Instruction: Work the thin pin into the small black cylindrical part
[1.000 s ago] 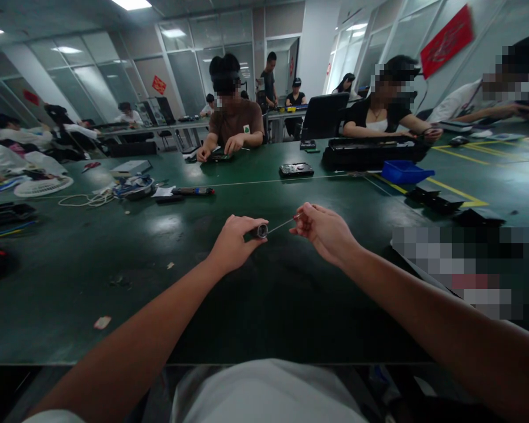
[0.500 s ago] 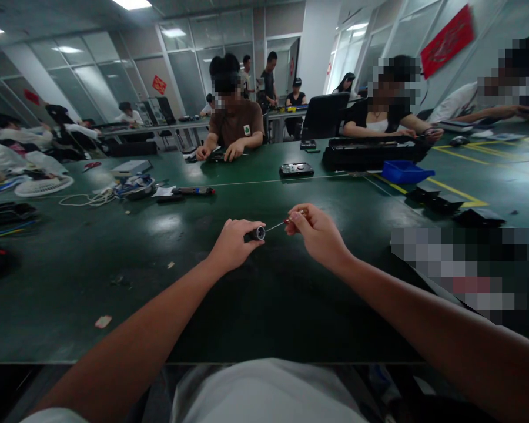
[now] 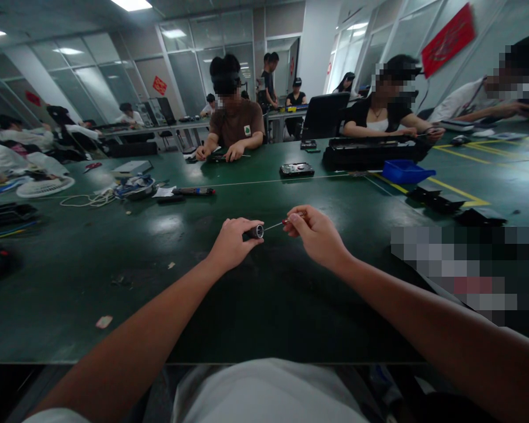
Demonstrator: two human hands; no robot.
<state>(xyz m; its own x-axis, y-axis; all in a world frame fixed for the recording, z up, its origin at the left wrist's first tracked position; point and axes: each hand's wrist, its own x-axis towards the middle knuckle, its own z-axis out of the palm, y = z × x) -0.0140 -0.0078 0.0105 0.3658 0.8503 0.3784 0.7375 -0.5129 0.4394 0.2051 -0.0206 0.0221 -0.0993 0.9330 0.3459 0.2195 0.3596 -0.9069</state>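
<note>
Between the thumb and fingers of my left hand [image 3: 233, 244] is a short black flashlight [image 3: 256, 231], its round end with a pale rim turned to the right. My right hand [image 3: 314, 230] is closed on the handle of a small screwdriver [image 3: 273, 225], red where the thin metal shaft begins. The shaft points left at the flashlight's round end, and its tip is at or just inside the rim; I cannot tell which. Both hands are above the green table, and the fingers cover most of the flashlight's body and the screwdriver's handle.
On the green table [image 3: 291, 317], a black device [image 3: 297, 170] lies ahead, with a long black housing [image 3: 374, 154] and a blue bin [image 3: 406, 172] to its right. Pen-like tools [image 3: 194, 191] and cables [image 3: 132, 185] lie left. Co-workers sit across the table.
The flashlight's round end has turned slightly farther to the right, and the screwdriver has shifted a little left at its handle. Both hands keep their hold.
</note>
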